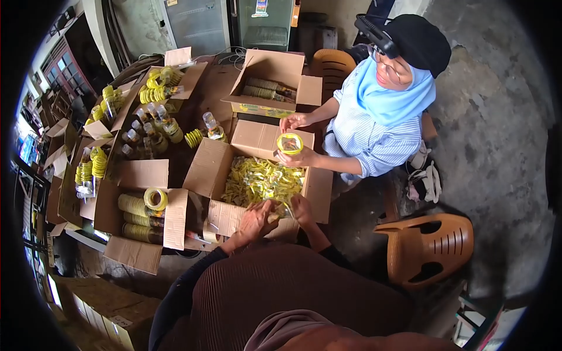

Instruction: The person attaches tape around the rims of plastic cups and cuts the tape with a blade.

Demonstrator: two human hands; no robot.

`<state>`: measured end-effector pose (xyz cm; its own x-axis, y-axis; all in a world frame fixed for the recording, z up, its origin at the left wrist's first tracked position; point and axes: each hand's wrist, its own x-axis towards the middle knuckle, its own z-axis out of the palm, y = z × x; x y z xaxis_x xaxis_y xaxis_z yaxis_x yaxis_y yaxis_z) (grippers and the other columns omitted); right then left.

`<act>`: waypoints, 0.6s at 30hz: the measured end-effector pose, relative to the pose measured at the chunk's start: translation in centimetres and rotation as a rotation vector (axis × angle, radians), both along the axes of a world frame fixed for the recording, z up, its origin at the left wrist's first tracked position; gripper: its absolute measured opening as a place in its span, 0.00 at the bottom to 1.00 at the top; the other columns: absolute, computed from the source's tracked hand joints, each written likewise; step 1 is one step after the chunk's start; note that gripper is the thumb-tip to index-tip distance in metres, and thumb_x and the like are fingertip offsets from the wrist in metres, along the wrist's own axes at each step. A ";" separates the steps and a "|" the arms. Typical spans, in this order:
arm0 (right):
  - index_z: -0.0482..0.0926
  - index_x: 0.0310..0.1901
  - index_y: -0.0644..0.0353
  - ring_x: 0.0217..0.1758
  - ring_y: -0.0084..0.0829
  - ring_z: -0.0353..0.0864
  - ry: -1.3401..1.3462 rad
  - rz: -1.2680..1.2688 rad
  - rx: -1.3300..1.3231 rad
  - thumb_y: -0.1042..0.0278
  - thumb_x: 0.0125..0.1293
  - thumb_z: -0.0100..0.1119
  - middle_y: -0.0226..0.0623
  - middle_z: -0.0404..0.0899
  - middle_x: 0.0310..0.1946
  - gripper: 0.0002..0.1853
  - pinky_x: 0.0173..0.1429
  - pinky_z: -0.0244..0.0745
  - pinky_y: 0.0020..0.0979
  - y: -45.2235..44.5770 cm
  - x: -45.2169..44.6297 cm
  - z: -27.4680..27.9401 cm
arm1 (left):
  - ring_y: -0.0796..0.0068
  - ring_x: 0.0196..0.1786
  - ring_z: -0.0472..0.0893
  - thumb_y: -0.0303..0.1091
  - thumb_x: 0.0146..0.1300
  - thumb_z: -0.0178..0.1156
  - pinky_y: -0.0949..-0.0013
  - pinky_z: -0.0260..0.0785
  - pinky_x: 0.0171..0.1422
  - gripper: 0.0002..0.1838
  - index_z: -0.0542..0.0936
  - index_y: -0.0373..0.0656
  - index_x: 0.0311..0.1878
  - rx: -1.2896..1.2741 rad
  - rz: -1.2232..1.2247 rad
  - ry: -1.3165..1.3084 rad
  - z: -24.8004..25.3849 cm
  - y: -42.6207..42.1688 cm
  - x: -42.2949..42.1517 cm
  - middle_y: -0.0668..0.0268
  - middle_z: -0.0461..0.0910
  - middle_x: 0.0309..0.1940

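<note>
Two bare hands at an open carton: left hand, fingers bent, hold unclear; right hand, fingers closed on a small item, indistinct, between both hands. Yellow packets inside carton, on desk. Opposite: one co-worker's hand, holding a yellow-rimmed container.

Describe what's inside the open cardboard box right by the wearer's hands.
The box holds a heap of small yellow pieces, perhaps packets. The heap hides the bottom, and the wearer's left hand covers part of the near edge.
</note>
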<state>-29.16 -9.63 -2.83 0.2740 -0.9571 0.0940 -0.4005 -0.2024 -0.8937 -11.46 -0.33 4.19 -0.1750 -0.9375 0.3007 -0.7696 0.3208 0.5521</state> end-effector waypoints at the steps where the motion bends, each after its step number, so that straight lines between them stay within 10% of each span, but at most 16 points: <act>1: 0.71 0.33 0.64 0.24 0.46 0.68 -0.069 -0.008 0.022 0.62 0.72 0.49 0.50 0.67 0.22 0.14 0.31 0.63 0.41 -0.3 0.2 0.1 | 0.60 0.44 0.81 0.39 0.47 0.72 0.58 0.70 0.50 0.34 0.69 0.43 0.58 0.033 0.033 0.016 0.3 -0.1 0.3 0.60 0.80 0.39; 8: 0.69 0.38 0.65 0.31 0.51 0.75 -0.065 0.217 -0.354 0.75 0.63 0.56 0.50 0.71 0.26 0.06 0.34 0.69 0.42 0.4 2.6 6.0 | 0.57 0.62 0.73 0.43 0.40 0.81 0.59 0.66 0.66 0.51 0.63 0.35 0.65 0.113 -0.143 0.283 1.9 -0.4 2.6 0.51 0.70 0.59; 18: 0.69 0.36 0.63 0.31 0.54 0.76 -0.134 0.198 -0.277 0.71 0.65 0.53 0.50 0.73 0.26 0.06 0.34 0.68 0.44 0.6 4.1 7.9 | 0.62 0.48 0.81 0.30 0.41 0.76 0.63 0.74 0.54 0.42 0.66 0.39 0.60 0.198 -0.055 0.493 1.8 -0.5 1.8 0.56 0.79 0.45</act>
<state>-25.02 -9.02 5.03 0.4188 -0.8202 0.3896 -0.2123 -0.5056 -0.8362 -9.70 -0.83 6.01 -0.1086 -0.9779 0.1785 -0.3888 0.2070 0.8978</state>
